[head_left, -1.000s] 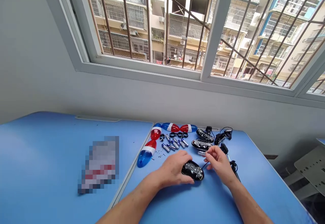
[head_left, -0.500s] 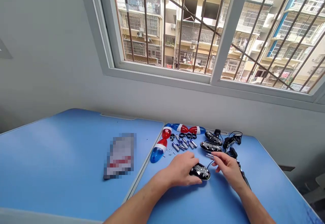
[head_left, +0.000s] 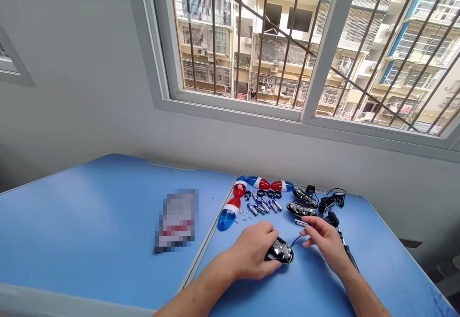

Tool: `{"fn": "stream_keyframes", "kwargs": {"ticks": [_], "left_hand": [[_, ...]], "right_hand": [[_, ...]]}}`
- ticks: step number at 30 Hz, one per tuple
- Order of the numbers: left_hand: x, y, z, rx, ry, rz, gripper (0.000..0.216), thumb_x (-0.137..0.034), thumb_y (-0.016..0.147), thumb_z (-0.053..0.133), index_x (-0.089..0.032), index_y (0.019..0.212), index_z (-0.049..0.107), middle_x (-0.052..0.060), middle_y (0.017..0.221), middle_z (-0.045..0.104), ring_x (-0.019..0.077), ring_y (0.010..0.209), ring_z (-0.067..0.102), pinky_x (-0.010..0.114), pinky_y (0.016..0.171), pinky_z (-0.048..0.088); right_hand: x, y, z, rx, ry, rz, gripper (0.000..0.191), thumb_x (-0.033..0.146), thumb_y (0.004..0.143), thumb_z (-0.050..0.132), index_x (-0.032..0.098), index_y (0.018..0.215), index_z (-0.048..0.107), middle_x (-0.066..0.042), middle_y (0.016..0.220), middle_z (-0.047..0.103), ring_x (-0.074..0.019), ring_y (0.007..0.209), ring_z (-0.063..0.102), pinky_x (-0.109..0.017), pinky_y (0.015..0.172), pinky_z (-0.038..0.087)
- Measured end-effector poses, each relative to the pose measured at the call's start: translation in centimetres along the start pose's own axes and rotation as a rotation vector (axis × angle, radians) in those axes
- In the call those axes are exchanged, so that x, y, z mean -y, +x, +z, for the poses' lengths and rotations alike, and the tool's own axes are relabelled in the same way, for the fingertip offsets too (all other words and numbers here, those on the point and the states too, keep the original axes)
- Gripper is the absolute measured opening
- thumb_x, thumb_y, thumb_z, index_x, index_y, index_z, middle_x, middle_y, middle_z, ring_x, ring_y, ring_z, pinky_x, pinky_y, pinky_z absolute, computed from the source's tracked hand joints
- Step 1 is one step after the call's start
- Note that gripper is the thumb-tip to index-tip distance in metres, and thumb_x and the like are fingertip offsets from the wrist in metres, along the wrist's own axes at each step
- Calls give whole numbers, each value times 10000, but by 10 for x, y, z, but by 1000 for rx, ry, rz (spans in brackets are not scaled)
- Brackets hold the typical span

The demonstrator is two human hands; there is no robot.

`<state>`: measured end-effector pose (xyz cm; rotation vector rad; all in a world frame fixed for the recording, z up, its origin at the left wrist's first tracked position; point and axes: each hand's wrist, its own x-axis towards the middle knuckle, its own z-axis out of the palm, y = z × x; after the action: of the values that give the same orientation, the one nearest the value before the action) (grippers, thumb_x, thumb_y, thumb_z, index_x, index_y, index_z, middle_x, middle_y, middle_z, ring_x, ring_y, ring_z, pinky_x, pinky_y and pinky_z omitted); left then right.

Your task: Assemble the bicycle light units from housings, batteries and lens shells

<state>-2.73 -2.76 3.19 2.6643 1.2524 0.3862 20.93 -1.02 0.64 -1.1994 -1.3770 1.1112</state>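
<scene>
My left hand [head_left: 256, 250] is wrapped round a black oval light base [head_left: 282, 251], its silvery inner face turned up and a thin black cable leaving its far end. To the right, my right hand [head_left: 321, 240] pinches a small silver battery [head_left: 299, 222] between thumb and fingers, just above the table. Beyond it lie similar black light bases [head_left: 301, 209]. A group of loose batteries [head_left: 264, 205] lies farther back, with several small screws [head_left: 246, 217] beside them.
Red, white and blue lens covers [head_left: 229, 214] line the table's seam and back edge. Black ring clamps [head_left: 270, 194] lie near them. A screwdriver [head_left: 349, 254] is partly behind my right hand. A blurred packet [head_left: 178, 221] lies on the left blue table [head_left: 89, 231].
My left hand has tilted the light base and drawn it slightly left and nearer. The right hand still holds the battery, now turned so more of its side shows. The camera view has shifted slightly.
</scene>
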Motion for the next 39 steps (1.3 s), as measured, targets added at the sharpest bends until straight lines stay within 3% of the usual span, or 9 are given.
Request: {"fn": "stream_keyframes", "kwargs": {"ticks": [5,11,16,20,27,39], "left_hand": [[8,-13,9,-49,-63,24,349,-350,740,720,-216,1045,614,45,981,628,244,862,585,314,715,456],[13,-18,10,-125,-186,-4,369,-259,727,741,-210,1073,622,53,1037,660,255,933,589,350,811,469],[14,-12,10,-135,-203,-44,353,-231,703,781,-199,1021,631,57,1033,677,265,937,595,365,808,485],[16,-12,10,-153,-189,-57,374,-218,684,805,-194,1014,630,57,1030,681,268,935,602,371,807,498],[21,-12,19,-224,-189,-45,332,-233,695,799,-212,978,626,50,1024,680,257,931,622,358,804,522],[26,-8,29,-311,-185,-24,397,-194,689,788,-201,1027,579,91,1143,649,290,1028,606,416,879,532]], "right_hand": [[-6,1,-6,7,76,17,526,524,732,754,143,1089,688,-89,861,735,-233,803,707,-348,671,611],[3,1,-10,-114,-14,-98,413,513,782,692,162,999,673,-57,778,704,-227,745,690,-309,559,565],[3,6,6,-123,-632,-382,153,323,906,563,195,916,646,-21,753,681,-168,673,634,-270,602,472],[-2,18,30,-110,-1147,-544,85,202,907,541,191,927,623,-30,829,708,-175,766,656,-254,654,426],[-7,22,49,-149,-1328,-468,84,123,873,553,177,838,608,-80,815,709,-204,772,650,-264,612,353],[-5,22,44,-86,-1378,-285,120,226,896,605,210,1012,625,-57,993,712,-208,917,644,-256,685,403]]}}
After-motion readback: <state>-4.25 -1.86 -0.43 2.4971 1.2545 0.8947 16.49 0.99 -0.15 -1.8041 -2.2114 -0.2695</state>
